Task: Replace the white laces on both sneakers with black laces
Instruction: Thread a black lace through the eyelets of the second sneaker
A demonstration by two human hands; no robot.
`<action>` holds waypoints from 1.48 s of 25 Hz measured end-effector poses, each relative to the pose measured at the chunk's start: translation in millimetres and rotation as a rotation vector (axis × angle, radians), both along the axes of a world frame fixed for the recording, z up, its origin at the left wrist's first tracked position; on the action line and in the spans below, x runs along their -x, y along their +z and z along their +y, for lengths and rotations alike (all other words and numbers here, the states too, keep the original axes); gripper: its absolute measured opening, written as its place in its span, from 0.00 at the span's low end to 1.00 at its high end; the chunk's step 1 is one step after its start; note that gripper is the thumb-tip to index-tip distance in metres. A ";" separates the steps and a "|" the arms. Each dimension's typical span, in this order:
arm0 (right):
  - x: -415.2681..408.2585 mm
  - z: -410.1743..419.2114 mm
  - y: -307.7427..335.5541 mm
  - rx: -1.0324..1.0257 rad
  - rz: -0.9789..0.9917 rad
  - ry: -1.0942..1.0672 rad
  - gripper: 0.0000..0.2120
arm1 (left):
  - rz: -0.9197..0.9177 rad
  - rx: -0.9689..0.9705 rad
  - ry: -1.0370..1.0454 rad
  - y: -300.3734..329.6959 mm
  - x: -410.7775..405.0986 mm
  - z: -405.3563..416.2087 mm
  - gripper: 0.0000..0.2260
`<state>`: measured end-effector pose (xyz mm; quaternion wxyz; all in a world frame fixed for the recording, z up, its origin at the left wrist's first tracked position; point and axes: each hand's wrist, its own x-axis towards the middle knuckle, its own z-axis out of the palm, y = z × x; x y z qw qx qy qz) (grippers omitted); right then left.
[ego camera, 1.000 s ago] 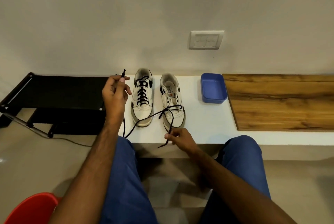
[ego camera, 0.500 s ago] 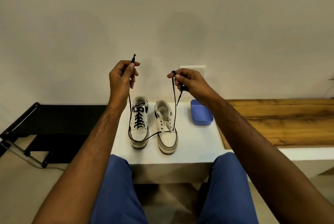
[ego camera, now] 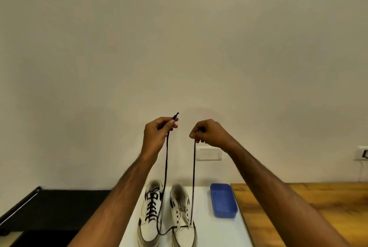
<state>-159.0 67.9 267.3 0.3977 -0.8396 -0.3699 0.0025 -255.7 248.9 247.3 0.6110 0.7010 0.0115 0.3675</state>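
Note:
Two white sneakers stand side by side on a white table. The left sneaker is laced with black. The right sneaker has a black lace threaded through its lowest eyelets only. Both ends of that lace are pulled up taut. My left hand pinches one end, whose tip sticks out above my fingers. My right hand pinches the other end at about the same height. Both hands are raised high above the shoes, in front of the wall.
A blue plastic tray sits on the white table right of the shoes. A wooden board lies further right. A black rack stands at the left. A wall switch plate is behind my right wrist.
Both hands have risen further and drawn closer together, pulling the two lace ends straight up. The camera has tilted upward, so the shoes sit lower in view.

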 end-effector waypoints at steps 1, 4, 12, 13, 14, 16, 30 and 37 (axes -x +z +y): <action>-0.2 -3.7 0.8 -0.068 0.100 0.052 0.04 | -0.003 0.006 -0.001 3.4 -0.9 -4.7 0.05; -0.9 -16.6 -5.2 -0.248 0.420 0.142 0.06 | 0.024 0.011 -0.008 5.0 -3.6 -9.7 0.06; -13.5 -27.3 -87.2 -0.719 0.844 0.146 0.13 | 0.393 -0.119 -0.105 -115.6 -20.9 2.6 0.08; -17.4 -26.1 -100.7 -0.730 0.830 0.087 0.11 | 0.457 -0.187 -0.107 -136.9 -21.8 2.7 0.07; -20.9 -25.6 -115.1 -0.729 0.810 0.017 0.10 | 0.519 -0.264 -0.125 -157.9 -21.6 2.1 0.07; -30.1 -26.6 -149.4 -0.775 0.873 -0.053 0.12 | 0.611 -0.450 -0.170 -202.5 -22.0 1.8 0.07; -26.6 10.6 -393.4 0.359 0.438 -0.225 0.09 | 0.769 -0.985 -0.026 -373.3 -43.8 -10.6 0.17; -34.1 5.8 -374.2 0.203 0.506 -0.029 0.04 | 0.787 -0.885 -0.005 -376.9 -48.9 -13.2 0.16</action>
